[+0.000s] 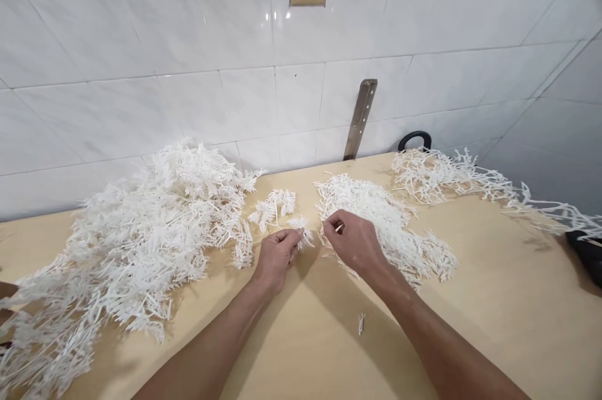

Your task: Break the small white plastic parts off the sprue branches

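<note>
My left hand (277, 256) pinches a small white plastic-like sprig (306, 238) between thumb and fingers, just above the table. Close by on the right, my right hand (355, 240) has thumb and forefinger brought together; whatever is between them is too small to make out. Behind the left hand lies a loose white branched piece (275, 205). A big heap of white branching sprigs (155, 237) spreads to the left. Under and behind the right hand is a pile of short white stem pieces (376, 199). A tiny bundle of stems (361, 323) lies between my forearms.
Bare, web-like white stems (437, 177) stretch along the table's right side. A black loop-shaped handle (414, 140) stands behind them, and a black object (586, 256) sits at the right edge. A metal strip (361, 119) leans on the tiled wall (188, 105) behind the wooden table (310, 350).
</note>
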### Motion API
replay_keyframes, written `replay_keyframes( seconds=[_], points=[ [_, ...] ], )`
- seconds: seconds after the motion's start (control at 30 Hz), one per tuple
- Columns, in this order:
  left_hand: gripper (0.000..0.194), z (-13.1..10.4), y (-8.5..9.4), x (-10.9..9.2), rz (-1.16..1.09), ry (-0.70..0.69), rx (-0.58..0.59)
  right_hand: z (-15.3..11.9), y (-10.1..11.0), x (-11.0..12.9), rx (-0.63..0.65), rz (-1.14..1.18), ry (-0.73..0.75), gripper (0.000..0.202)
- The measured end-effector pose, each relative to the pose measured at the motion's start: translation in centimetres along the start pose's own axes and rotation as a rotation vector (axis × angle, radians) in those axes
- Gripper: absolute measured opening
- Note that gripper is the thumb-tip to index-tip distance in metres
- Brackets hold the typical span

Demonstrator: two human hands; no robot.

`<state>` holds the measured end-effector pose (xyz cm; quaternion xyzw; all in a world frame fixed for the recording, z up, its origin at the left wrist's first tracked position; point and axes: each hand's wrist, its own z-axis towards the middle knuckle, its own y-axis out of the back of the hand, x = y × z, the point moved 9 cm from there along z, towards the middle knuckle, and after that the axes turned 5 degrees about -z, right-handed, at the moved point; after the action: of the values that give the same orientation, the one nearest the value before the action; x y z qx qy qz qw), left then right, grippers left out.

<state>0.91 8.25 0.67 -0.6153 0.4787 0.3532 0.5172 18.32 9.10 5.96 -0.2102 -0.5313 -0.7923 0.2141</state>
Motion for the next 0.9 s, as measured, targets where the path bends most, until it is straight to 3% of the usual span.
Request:
replay_keyframes(
  seconds=[0.2, 0.5, 0.63, 0.83, 0.9],
  points=[
    [0.044, 0.8, 0.3, 0.4, 0.022, -0.006, 0.025, 0.5, 1.4, -1.3, -0.045, -0.217, 0.043, 0.012],
    [0.041, 0.3, 0.1, 0.3, 0.027, -0.017, 0.003, -1.9, 0.1, 3.9, -0.021, 0.110, 0.252, 0.018],
    [0.042, 0.1, 0.1, 0.1, -0.018, -0.010, 0.017, -2.1, -1.1, 3.8, 0.021, 0.154, 0.191, 0.016],
    [0.039, -0.2, 0.0, -0.3, -0.006, 0.001, 0.048, -2.1, -3.2, 2.0, 0.254, 0.313, -0.053, 0.026],
    [0.038, -0.1, 0.0, -0.2, -0.001, 0.000, 0.046, -2.0, -3.3, 1.9, 0.259, 0.343, -0.067, 0.027]
  ],
)
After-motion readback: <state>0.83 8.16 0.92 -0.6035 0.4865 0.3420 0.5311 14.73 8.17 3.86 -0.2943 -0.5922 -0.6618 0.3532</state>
